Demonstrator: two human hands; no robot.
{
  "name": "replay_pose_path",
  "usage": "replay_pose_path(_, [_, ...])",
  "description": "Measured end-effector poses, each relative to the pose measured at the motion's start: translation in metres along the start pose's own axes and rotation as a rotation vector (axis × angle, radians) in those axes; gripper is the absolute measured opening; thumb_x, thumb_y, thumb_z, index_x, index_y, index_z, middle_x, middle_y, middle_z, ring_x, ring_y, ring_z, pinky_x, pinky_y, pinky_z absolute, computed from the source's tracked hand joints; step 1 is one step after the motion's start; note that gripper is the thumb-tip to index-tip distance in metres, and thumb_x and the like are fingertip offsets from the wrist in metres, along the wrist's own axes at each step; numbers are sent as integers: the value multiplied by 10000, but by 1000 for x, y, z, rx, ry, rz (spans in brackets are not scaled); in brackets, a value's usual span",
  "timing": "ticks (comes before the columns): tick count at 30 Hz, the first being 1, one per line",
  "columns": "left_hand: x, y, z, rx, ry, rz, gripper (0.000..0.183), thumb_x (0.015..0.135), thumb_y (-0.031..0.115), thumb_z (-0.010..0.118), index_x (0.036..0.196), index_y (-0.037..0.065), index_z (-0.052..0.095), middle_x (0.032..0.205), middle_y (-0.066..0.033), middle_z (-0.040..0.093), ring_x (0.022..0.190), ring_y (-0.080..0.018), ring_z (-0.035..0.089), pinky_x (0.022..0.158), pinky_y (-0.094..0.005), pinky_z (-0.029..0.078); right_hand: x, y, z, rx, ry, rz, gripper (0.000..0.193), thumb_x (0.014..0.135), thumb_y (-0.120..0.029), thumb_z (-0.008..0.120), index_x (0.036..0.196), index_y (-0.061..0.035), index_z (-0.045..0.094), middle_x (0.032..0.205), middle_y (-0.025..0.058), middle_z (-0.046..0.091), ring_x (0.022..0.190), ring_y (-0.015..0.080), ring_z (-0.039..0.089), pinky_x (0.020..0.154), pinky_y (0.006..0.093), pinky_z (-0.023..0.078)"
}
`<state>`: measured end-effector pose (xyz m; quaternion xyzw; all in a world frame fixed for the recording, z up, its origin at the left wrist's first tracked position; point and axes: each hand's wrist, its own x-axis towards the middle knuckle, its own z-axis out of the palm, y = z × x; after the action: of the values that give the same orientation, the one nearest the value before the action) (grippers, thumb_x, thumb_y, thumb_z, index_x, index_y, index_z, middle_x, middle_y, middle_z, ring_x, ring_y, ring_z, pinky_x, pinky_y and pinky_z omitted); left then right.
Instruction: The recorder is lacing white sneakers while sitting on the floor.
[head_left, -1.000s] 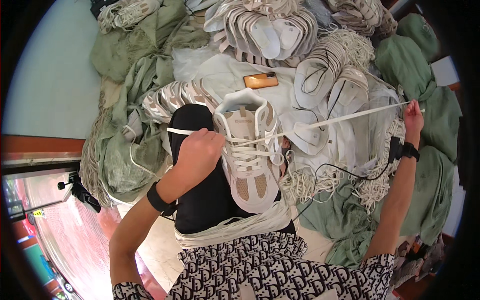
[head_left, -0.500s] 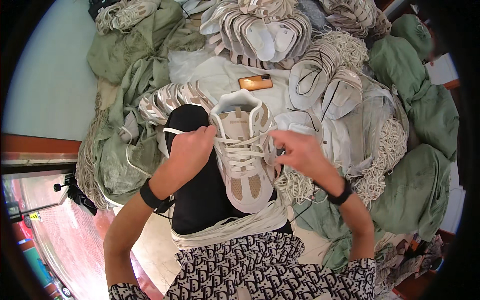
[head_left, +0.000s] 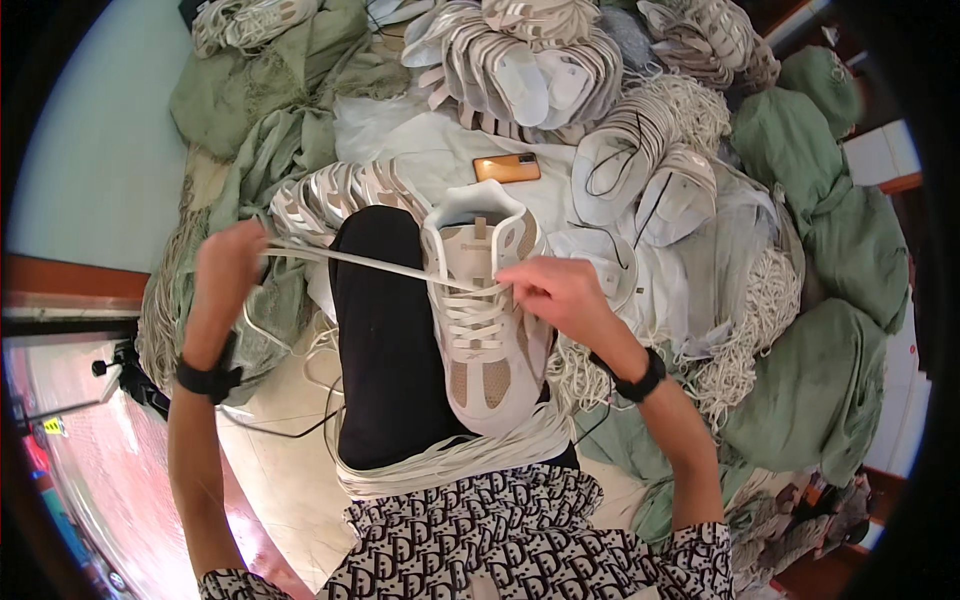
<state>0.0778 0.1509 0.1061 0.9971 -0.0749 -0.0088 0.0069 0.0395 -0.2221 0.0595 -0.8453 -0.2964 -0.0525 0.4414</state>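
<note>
- Left hand (head_left: 228, 265): grip closed on a white lace (head_left: 375, 263), stretched taut leftward
- Right hand (head_left: 560, 292): fingers curled at the right eyelets of the shoe (head_left: 480, 352) — cannot tell whether they pinch lace
- Shoe: toe toward the person, beside the black-clad leg (head_left: 385, 340); lower rows crossed; topmost eyelets look unthreaded — lacing seems partly done
- Beyond: stacked uppers (head_left: 525, 80)

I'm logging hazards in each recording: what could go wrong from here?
The left hand holds a lace taut, so it might slip free. The right hand is at one side of the sneaker, so that sideways tension could twist it. Bundled laces close by might snag.
</note>
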Motion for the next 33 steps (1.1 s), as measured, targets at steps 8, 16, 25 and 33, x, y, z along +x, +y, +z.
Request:
replay_pose_path(8, [-21,-4,29,270,221,110,114,755,140,558,817,62,612,793,-130,581,704,-300,571,584,-327,445,-26,49,-14,-12,121,786,385,617,17,588,996,-48,606,601,71,576,530,168,566,530,279,464])
replay_pose_path(16, [8,13,7,-1654,-107,-277,230,835,162,546,999,0,551,945,-68,580,886,-167,568,744,-290,459,-24,96,1,80,-24,745,177,633,-25,588,801,2,638,576,53,595,505,106,579,458,238,429])
replay_pose_path(25, [19,78,-49,-377,396,105,383,824,208,564,1102,-47,502,1186,-192,487,1039,-270,522,887,-362,414,33,-22,-84,-54,448,51,155,659,46,605,788,-24,653,720,35,607,605,87,549,526,204,413])
replay_pose_path(33, [22,145,-49,-1470,-178,357,285,893,242,429,920,-6,566,719,-76,617,677,-179,608,692,-284,470,83,-56,-44,125,409,-53,345,626,-51,658,968,-80,624,686,38,591,609,198,560,545,282,462])
